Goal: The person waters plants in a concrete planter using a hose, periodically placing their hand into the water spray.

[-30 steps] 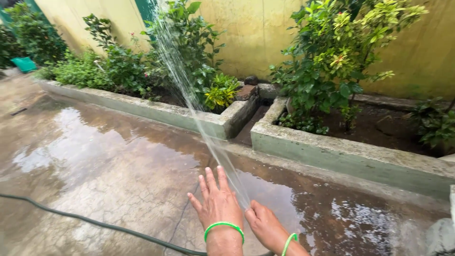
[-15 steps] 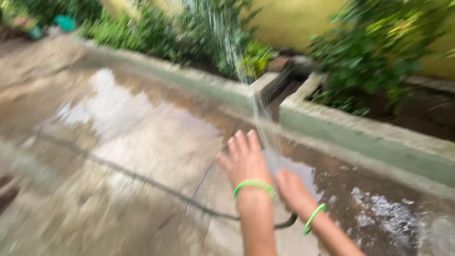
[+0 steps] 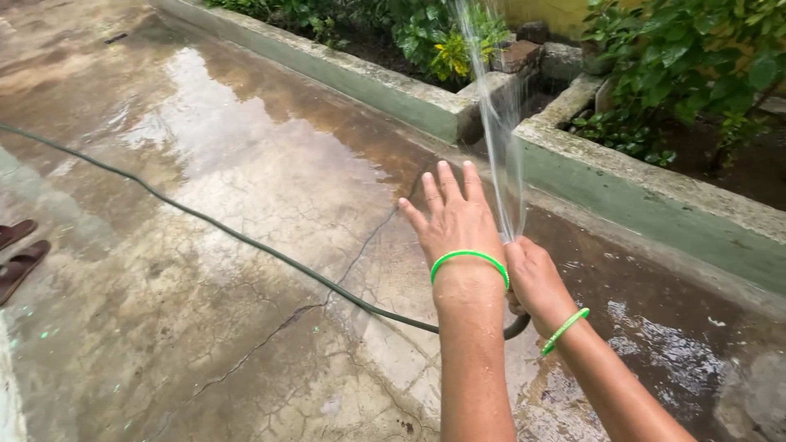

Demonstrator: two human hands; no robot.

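One hose (image 3: 246, 241), thin and dark green, runs across the wet concrete floor (image 3: 205, 164) from the far left and ends under the right hand (image 3: 532, 278), which is closed round its tip; the nozzle itself is hidden by the fist. Water jet (image 3: 499, 123) leaves the fist and arcs up toward the planted beds (image 3: 426, 37) behind the green-painted kerb (image 3: 622, 188). Left hand (image 3: 454, 221) flat and fully spread, fingers together, holding nothing, just beside the jet. Both wrists carry a green bangle (image 3: 468, 258).

Risk, as judged: floor is puddled and cracked, so footing may slip. Hose lies slack across the walking area, a likely trip line. A wet grip could let the tip twist, swinging the spray off the beds. Left palm close enough to clip the jet and scatter it. Sandals (image 3: 20, 254) at the left edge sit on damp ground.
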